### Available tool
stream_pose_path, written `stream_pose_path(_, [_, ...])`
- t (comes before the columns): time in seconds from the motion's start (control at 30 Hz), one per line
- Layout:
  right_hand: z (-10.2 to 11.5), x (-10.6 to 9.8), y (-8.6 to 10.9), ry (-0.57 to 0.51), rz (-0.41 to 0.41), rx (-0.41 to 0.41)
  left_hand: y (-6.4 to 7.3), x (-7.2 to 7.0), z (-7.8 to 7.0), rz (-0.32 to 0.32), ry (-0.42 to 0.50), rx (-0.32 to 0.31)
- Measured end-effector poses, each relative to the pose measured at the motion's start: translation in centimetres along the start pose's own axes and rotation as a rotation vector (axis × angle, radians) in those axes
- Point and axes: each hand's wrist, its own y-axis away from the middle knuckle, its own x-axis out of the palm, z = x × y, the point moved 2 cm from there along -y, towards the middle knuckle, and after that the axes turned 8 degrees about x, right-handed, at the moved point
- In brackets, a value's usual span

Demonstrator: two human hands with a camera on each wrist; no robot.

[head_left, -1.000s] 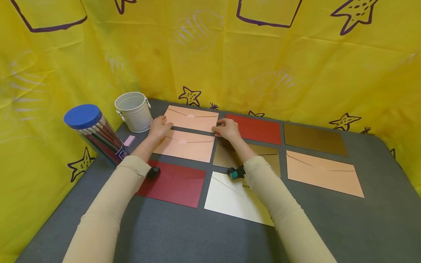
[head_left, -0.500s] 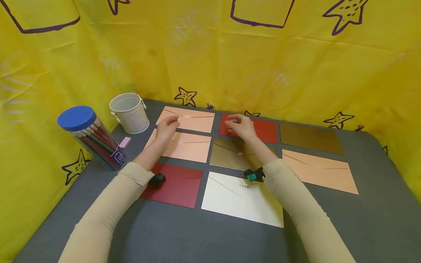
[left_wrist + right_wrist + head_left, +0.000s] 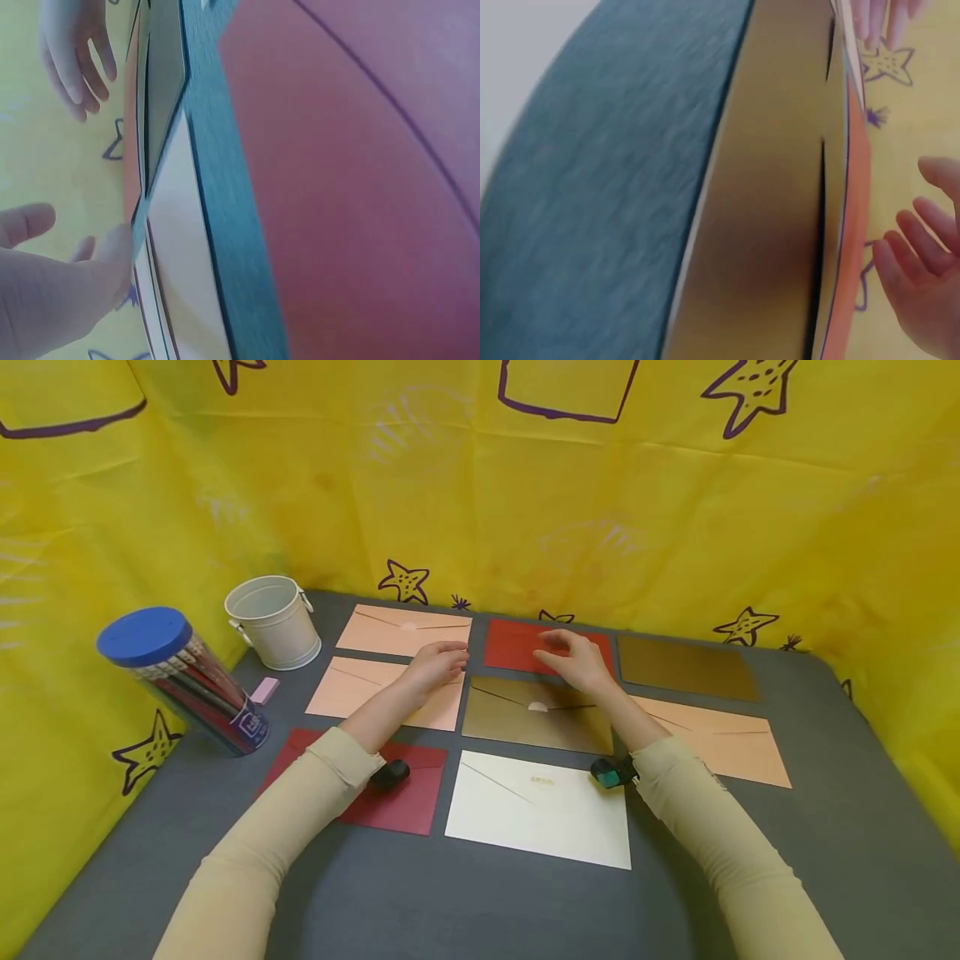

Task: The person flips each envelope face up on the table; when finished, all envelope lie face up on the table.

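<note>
Several envelopes lie flat in rows on the grey table. My left hand [image 3: 433, 670] hovers with bent fingers over the right part of the lower peach envelope [image 3: 360, 689]; the upper peach envelope [image 3: 405, 631] lies behind it. Above the bright red envelope [image 3: 513, 647] is my right hand [image 3: 581, 667], thumb and fingers apart. A gold envelope [image 3: 536, 727] with a pale round seal sits just in front of that hand. Both wrist views show nothing held: the left hand [image 3: 64, 296] and the right hand [image 3: 922, 281] have loosely bent fingers.
A white envelope [image 3: 525, 818] and a dark red one [image 3: 397, 802] form the front row. Rightward lie a brown envelope [image 3: 686, 668] and another peach envelope [image 3: 727, 747]. At left stand a white bucket [image 3: 279, 631], a blue-lidded tub of pencils [image 3: 202, 689] and a pink eraser [image 3: 265, 690].
Both hands have left the upper peach envelope's sides and moved right, the left over the lower peach envelope, the right over the red one. The head view has shifted slightly right.
</note>
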Motion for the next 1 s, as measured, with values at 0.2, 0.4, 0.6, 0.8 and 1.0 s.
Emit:
stream_pose_path(0.2, [-0.9, -0.2, 0.1, 0.103, 0.037, -0.034, -0.5, 1.3, 0.4, 0.06, -0.118, 0.013])
stream_pose_path(0.4, [-2.0, -0.3, 0.1, 0.24, 0.073, -0.082, -1.0, 2.2, 0.3, 0.052, -0.125, 0.0])
stream_pose_path(0.6, [-2.7, -0.1, 0.0, 0.296, 0.096, -0.088, -1.4, 2.7, 0.3, 0.06, -0.027, -0.038])
stream_pose_path(0.8, [-2.8, 0.0, -0.2, 0.3, 0.079, -0.102, -1.5, 2.8, 0.3, 0.043, 0.028, -0.029])
stream_pose_path(1.0, [-2.8, 0.0, -0.1, 0.317, 0.059, -0.115, -1.7, 3.0, 0.5, 0.012, 0.124, 0.0])
